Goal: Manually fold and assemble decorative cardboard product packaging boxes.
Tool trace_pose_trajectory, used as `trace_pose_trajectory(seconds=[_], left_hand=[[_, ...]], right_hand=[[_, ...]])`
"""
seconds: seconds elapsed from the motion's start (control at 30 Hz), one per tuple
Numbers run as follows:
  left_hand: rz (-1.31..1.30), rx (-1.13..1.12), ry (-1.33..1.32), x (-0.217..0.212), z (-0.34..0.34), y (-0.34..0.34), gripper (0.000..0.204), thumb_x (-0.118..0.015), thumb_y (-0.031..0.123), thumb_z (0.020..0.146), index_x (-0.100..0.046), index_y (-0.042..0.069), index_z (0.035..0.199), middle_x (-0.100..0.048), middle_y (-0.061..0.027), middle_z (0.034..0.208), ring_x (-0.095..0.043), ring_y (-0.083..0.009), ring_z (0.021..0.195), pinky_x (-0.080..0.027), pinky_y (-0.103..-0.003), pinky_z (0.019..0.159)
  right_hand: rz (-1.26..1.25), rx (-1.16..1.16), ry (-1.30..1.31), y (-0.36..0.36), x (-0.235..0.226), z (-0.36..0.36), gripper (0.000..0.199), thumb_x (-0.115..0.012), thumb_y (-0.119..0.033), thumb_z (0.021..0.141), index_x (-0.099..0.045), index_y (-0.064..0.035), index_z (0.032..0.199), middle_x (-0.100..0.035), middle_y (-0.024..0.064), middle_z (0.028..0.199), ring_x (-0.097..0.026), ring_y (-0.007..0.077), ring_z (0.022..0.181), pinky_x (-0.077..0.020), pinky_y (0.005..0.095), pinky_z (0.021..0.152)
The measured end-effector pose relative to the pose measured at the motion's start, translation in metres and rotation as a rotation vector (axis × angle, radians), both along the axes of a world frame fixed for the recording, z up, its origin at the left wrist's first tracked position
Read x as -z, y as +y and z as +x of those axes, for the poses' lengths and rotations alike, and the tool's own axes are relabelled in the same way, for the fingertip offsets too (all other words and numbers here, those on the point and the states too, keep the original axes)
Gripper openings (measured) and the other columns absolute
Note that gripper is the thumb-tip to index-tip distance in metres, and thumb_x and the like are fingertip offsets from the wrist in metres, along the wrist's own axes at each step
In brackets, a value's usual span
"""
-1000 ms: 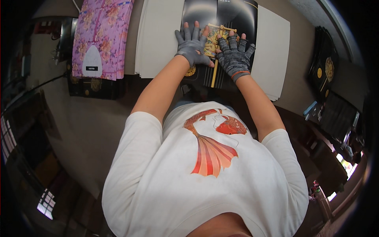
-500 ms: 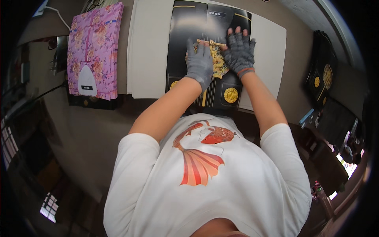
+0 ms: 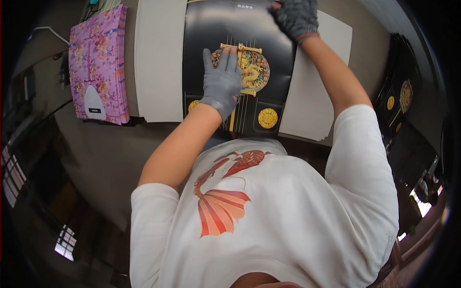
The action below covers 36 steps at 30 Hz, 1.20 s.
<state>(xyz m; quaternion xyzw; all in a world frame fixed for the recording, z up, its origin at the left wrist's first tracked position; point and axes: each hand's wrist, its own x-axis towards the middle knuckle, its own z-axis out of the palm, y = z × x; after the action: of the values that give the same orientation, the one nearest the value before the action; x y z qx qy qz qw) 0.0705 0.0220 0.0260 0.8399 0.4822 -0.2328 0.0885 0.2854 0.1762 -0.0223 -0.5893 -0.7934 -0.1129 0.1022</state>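
Observation:
A glossy black printed sheet [image 3: 273, 38], patterned with a colourful round emblem, gold medallions and gold lines, lies before me. My left hand [image 3: 222, 81], in a grey glove with some bare fingertips, rests flat on it with fingers stretched out, covering the emblem's left part. My right hand [image 3: 297, 18], in a darker knitted glove, reaches to the sheet's far right edge. Its thumb shows, but the other fingers are hidden or cut off by the view's top edge, so its grip is unclear.
Large white sheets [image 3: 159, 62] extend beside and beneath the black one. At the left stands a stack of pink-purple floral printed sheets [image 3: 98, 62] with white tabs. Further black-and-gold sheets [image 3: 394, 91] lie at the right. A white cable [image 3: 50, 30] runs near the upper left.
My right hand has moved away from me, from beside the emblem to the sheet's far right edge. My left hand stays flat near the emblem. The whole view has shifted somewhat.

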Motion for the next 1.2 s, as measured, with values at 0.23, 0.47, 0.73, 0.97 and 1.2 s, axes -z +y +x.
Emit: trace_pose_trajectory(seconds=[0.23, 0.47, 0.73, 0.97, 1.2], left_hand=[[0.024, 0.031, -0.041, 0.003, -0.003, 0.003, 0.093, -0.083, 0.037, 0.062, -0.044, 0.002, 0.139, -0.024, -0.0134, 0.157, -0.019, -0.0269, 0.147, -0.011, -0.069, 0.111], [-0.008, 0.05, -0.182, 0.002, -0.031, 0.007, 0.112, -0.084, 0.052, 0.056, -0.037, 0.003, 0.145, -0.021, -0.0112, 0.159, -0.014, -0.027, 0.149, -0.01, -0.068, 0.111], [0.008, 0.198, -0.174, 0.019, -0.05, 0.012, 0.125, -0.062, 0.082, 0.06, -0.024, 0.007, 0.152, -0.013, -0.0114, 0.162, -0.007, -0.027, 0.15, -0.005, -0.069, 0.111], [0.307, 0.24, -0.406, 0.065, -0.086, 0.086, 0.097, -0.045, 0.076, 0.08, -0.028, 0.012, 0.151, -0.022, -0.0153, 0.159, -0.019, -0.0308, 0.147, -0.01, -0.064, 0.113], [0.498, 0.117, -0.301, 0.055, -0.068, 0.239, 0.089, -0.04, 0.071, 0.086, -0.027, 0.012, 0.152, -0.025, -0.0163, 0.157, -0.019, -0.033, 0.147, -0.011, -0.063, 0.114]], right_hand=[[-0.365, -0.336, 0.169, -0.228, 0.014, -0.007, 0.073, -0.056, -0.053, 0.086, -0.042, -0.0135, 0.145, -0.035, 0.0159, 0.152, -0.025, 0.0354, 0.145, -0.0142, 0.0559, 0.117], [-0.509, -0.242, 0.247, -0.329, -0.008, -0.041, 0.062, -0.063, -0.043, 0.084, -0.053, -0.0112, 0.136, -0.044, 0.0146, 0.145, -0.036, 0.0358, 0.137, -0.0272, 0.0516, 0.113], [-0.222, 0.093, 0.149, -0.183, 0.021, -0.085, 0.056, -0.054, -0.038, 0.09, -0.048, -0.0138, 0.14, -0.04, 0.0156, 0.149, -0.032, 0.0366, 0.14, -0.0209, 0.0538, 0.114], [-0.331, 0.14, 0.093, -0.179, 0.018, -0.097, 0.067, -0.055, -0.046, 0.089, -0.038, -0.0214, 0.148, -0.029, 0.0126, 0.156, -0.023, 0.0366, 0.144, -0.0131, 0.0604, 0.114], [-0.398, 0.128, 0.144, -0.179, 0.017, -0.096, 0.069, -0.058, -0.044, 0.086, -0.038, -0.0222, 0.149, -0.031, 0.0132, 0.155, -0.024, 0.0369, 0.144, -0.0142, 0.0615, 0.113]])
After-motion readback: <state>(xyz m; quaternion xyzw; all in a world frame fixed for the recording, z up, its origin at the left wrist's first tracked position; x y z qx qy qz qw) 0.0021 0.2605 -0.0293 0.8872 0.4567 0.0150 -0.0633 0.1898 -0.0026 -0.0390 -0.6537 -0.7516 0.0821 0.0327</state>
